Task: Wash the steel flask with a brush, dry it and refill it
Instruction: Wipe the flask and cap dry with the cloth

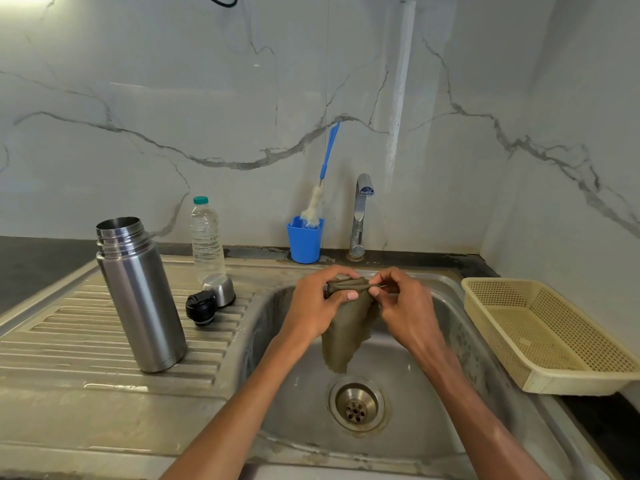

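The steel flask (140,296) stands upright and uncapped on the ribbed drainboard at the left. Behind it lie its black stopper (201,307) and steel cup lid (219,289). A blue-handled bottle brush (320,188) stands in a blue cup (304,242) by the wall. A clear plastic water bottle (206,240) with a green cap stands behind the lid. Over the sink basin, my left hand (322,301) and my right hand (403,299) both pinch the top edge of a brownish-green cloth (346,334), which hangs down between them.
The steel sink (433,382) has its drain (356,405) below the cloth. A chrome tap (362,216) stands at the back with no water running. A cream plastic basket (550,336) sits on the counter to the right. Marble wall tiles close the back and right.
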